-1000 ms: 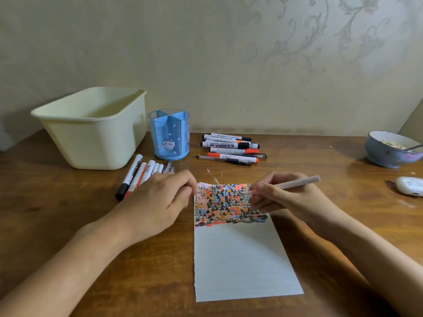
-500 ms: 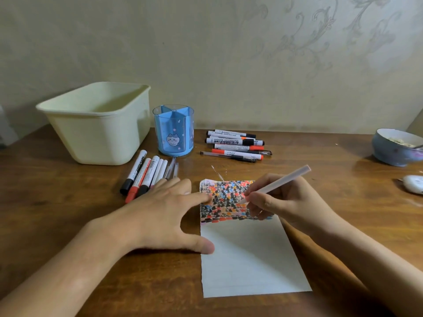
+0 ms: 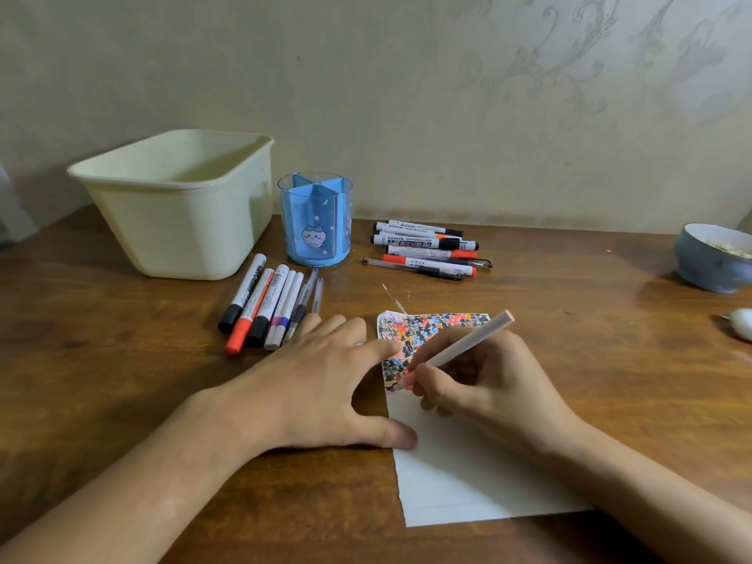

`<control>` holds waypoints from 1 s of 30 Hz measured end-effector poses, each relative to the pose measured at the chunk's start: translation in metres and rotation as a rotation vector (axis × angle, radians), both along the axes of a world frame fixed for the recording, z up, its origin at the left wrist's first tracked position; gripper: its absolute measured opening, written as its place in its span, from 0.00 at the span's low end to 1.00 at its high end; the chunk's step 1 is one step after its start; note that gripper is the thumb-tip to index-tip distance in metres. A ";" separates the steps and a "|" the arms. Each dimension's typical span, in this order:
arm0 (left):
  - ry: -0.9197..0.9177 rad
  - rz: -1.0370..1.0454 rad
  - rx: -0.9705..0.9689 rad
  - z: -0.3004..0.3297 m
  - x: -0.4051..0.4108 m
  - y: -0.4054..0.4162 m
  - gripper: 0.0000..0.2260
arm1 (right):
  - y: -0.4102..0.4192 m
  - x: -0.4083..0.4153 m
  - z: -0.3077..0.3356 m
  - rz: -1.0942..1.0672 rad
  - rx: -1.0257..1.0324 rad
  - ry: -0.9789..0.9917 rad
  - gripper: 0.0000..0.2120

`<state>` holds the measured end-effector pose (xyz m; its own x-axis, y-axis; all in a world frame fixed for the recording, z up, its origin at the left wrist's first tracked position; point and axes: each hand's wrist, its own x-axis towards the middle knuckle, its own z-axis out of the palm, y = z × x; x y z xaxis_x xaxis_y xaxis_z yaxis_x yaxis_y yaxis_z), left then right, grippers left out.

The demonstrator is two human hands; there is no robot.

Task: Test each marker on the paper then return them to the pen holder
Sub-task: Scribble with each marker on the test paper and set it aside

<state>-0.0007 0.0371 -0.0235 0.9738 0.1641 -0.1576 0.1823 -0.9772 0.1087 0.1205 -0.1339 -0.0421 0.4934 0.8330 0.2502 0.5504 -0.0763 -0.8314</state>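
A white sheet of paper [image 3: 468,478] lies on the wooden table, its top part covered with coloured marks. My right hand [image 3: 484,380] grips a slim pale pink marker [image 3: 472,343], its tip down on the paper at the lower left edge of the marks. My left hand [image 3: 321,384] lies flat with fingers spread, thumb and forefinger pressing the paper's left edge. The blue pen holder [image 3: 315,219] with a cat picture stands upright behind. One row of markers [image 3: 264,307] lies left of it, another group of markers [image 3: 427,248] to its right.
A cream plastic tub [image 3: 179,205] stands at the back left beside the pen holder. A blue bowl [image 3: 712,258] with something in it sits at the far right edge, and a white object [image 3: 742,323] lies in front of it. A wall closes the back.
My left hand has opened from a loose fist and spread flat onto the paper's edge. My right hand has tilted the pink marker upright and brought its tip down onto the paper.
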 end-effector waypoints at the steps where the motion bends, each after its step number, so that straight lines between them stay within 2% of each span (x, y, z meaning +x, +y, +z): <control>1: 0.000 0.002 -0.002 0.000 0.000 0.000 0.43 | 0.001 -0.001 0.000 0.002 -0.008 -0.011 0.06; 30: -0.002 0.003 -0.041 0.002 -0.001 -0.001 0.43 | 0.002 -0.001 -0.002 -0.015 -0.062 -0.078 0.03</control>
